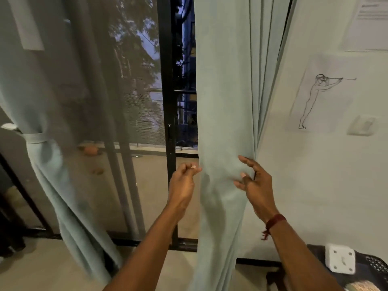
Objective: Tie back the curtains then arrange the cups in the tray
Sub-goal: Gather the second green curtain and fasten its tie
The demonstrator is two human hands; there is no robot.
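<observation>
Left hand (182, 185) seemingly pinches curtain (222, 101) edge; right hand (257, 185) rests on it, fingers (246, 160) spread.

The bare left forearm (147, 246) and right forearm (300, 248) reach forward and up, roughly parallel; the left hand (183, 183) shows its back, fingertips (194, 167) bunched against the thumb; whether they pinch anything is unclear; the right hand (255, 186), a red thread bracelet (275, 221) at its wrist, spreads bent fingers (245, 160) clawlike.
</observation>
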